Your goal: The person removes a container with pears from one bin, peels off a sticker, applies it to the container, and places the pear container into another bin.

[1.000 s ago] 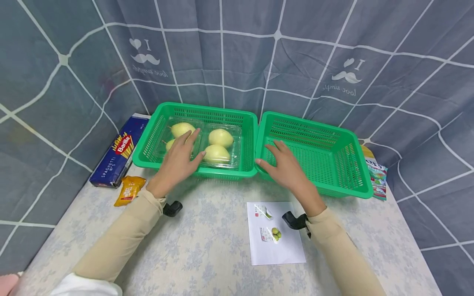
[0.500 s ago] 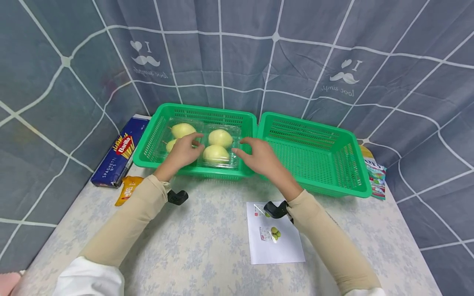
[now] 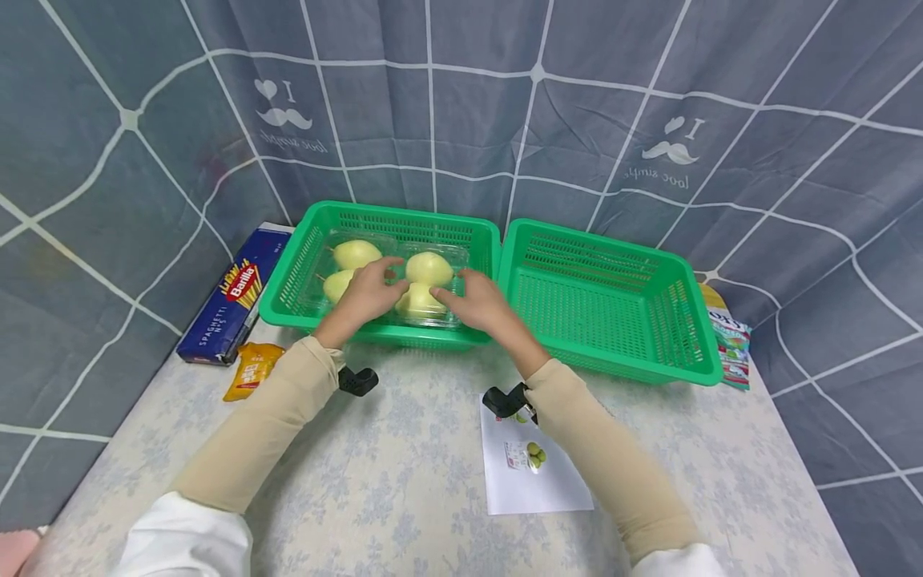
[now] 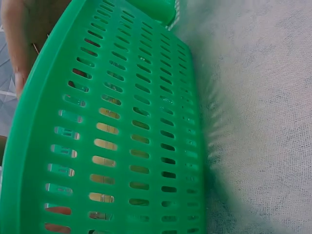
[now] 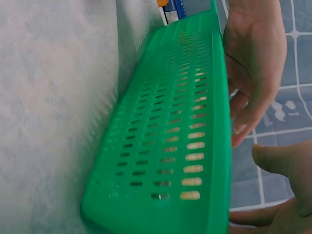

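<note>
Fingers [image 3: 385,272] of the left hand [image 3: 366,293] curl a little over the clear pear box [image 3: 392,276], and the right hand [image 3: 479,304] does the same from the 3 o'clock side. Whether they grip it or only touch it, I cannot tell.

That box sits inside the left green basket [image 3: 288,308], at 12 o'clock on the table [image 3: 404,481]. It holds four pale yellow pears [image 3: 429,267], round and smooth. I think the thin plastic is light, bendy and a bit slippery, and the pears bruise easily, so holding both short ends low down looks safest.

Next to it, at 2 o'clock, is a second green basket [image 3: 649,320] with a hard wall full of holes.
</note>
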`<state>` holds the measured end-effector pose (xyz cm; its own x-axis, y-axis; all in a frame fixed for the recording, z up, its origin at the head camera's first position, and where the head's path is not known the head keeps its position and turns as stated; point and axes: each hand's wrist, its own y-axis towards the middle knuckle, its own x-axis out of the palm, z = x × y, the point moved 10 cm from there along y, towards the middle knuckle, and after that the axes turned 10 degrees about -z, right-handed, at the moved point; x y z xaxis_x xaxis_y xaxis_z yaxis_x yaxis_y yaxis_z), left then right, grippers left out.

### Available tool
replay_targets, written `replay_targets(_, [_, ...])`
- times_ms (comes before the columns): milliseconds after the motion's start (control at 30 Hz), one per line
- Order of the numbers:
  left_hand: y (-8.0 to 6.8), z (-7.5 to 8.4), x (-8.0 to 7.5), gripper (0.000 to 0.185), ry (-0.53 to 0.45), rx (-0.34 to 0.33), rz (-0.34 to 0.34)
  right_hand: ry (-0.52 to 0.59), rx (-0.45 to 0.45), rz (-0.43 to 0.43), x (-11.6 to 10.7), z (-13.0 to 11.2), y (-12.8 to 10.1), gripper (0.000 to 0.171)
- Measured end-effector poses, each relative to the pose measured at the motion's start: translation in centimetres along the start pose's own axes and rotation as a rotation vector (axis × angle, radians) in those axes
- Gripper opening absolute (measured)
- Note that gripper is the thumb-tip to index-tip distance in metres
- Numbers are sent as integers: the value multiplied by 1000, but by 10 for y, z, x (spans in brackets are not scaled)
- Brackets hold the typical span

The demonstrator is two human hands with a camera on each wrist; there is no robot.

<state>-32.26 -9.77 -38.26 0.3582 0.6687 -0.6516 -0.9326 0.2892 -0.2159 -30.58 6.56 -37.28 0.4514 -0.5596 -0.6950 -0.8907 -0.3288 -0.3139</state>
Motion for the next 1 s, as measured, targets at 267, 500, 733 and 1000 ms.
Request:
replay_targets(267, [2,2,2,58,0,-28,-22,69,75,-27,14,8,12,91])
replay_targets(500, [3,1,0,57,3,-48,-47,133,94,2,15,13,16,93])
replay_targets(733, [6,0,0,55,-36,-64,-43,178,101,15,18,16,19,94])
replay_targets(1000, [10,3,4,55,-34,-62,-41,183,114,25,19,17,21,90])
